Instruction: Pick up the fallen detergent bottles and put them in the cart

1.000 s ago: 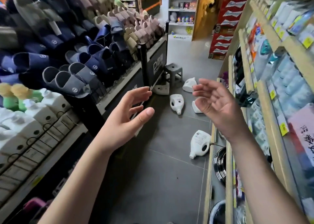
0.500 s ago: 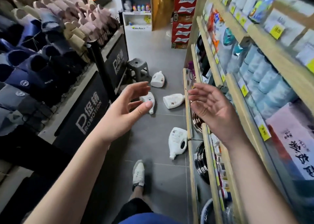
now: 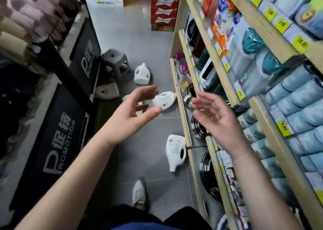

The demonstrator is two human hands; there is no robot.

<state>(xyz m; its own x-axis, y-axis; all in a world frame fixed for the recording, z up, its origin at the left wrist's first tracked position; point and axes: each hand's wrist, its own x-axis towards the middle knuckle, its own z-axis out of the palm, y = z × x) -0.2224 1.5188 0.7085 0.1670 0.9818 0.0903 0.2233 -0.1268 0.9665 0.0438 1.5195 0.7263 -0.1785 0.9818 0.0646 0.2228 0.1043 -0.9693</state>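
head view: left hand (image 3: pixel 130 118) and right hand (image 3: pixel 215 118), each grip spread empty, above floor-strewn detergent bottles (image 3: pixel 175 152) beside shelf edge (image 3: pixel 181 111).

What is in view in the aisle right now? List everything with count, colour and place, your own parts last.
detergent bottles: four visible, white, lying on the grey floor; one partly hidden behind the left hand, one more under the promotion stand
stool: one, grey, beside the promotion stand
promotion stand: one, black signs, left of aisle
slippers: many, pink and beige, blurred, on that stand
shelves: wooden, right of aisle, with packaged goods and yellow price tags
red cartons: stacked, aisle end
cart: not in view
shoe: one, whitish, on floor
left hand: open, empty
right hand: open, empty
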